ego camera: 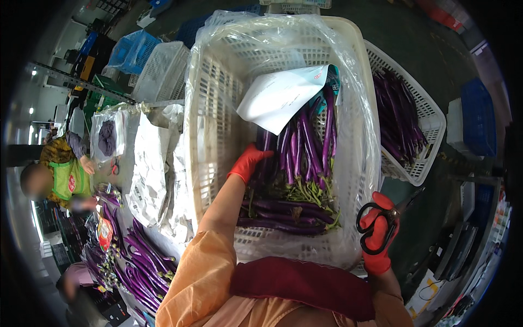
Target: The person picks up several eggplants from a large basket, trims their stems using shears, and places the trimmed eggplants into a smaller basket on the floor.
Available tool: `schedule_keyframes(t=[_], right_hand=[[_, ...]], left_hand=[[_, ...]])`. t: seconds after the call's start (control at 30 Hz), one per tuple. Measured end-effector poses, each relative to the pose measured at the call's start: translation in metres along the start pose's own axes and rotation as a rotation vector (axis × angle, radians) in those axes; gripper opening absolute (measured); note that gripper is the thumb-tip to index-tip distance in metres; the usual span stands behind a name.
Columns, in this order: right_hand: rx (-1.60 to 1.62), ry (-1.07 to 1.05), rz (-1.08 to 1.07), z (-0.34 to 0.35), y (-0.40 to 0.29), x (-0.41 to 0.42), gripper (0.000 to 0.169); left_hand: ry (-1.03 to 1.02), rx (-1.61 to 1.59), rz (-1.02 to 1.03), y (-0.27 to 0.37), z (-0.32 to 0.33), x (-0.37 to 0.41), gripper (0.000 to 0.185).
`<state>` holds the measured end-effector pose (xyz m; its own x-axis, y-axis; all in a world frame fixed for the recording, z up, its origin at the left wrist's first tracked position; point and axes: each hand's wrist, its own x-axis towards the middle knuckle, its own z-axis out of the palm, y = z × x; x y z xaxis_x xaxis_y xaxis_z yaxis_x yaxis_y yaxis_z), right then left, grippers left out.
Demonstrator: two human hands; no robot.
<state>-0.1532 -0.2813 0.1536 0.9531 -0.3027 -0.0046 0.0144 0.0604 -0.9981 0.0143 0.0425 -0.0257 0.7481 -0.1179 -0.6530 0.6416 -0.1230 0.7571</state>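
A large white plastic crate (361, 53), lined with a clear plastic bag, stands before me with long purple eggplants (310, 139) in it. A printed paper sheet (282, 94) lies over their far part. My left hand (251, 161), in a red glove, reaches inside against the eggplants on the left; whether its fingers hold one is hard to tell. More eggplants (282, 216) lie crosswise at the near end. My right hand (380, 237), also red-gloved, is outside the crate at the right, gripping black-handled scissors (392, 214) whose blades point away to the upper right.
At right stands another white crate (437, 122) of eggplants. On the left, a table holds crumpled paper (147, 171), red-handled scissors (115, 165) and piled eggplants (143, 265). A person (69, 175) in a green vest is beside it. Blue crates (132, 51) stand beyond.
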Motion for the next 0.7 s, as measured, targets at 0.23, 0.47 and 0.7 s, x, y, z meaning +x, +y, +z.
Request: schedule_keyframes(t=[0.23, 0.47, 0.7], right_hand=[[0.002, -0.016, 0.018, 0.002, -0.002, 0.001, 0.057], [-0.010, -0.031, 0.041, 0.001, -0.004, 0.002, 0.058], [0.003, -0.047, 0.067, 0.001, -0.003, 0.001, 0.059]], left_hand=[[-0.245, 0.007, -0.068, 0.010, 0.002, -0.003, 0.067], [-0.236, 0.021, 0.032, 0.008, 0.015, -0.005, 0.074], [-0.013, 0.466, 0.112, -0.054, 0.016, 0.047, 0.086]])
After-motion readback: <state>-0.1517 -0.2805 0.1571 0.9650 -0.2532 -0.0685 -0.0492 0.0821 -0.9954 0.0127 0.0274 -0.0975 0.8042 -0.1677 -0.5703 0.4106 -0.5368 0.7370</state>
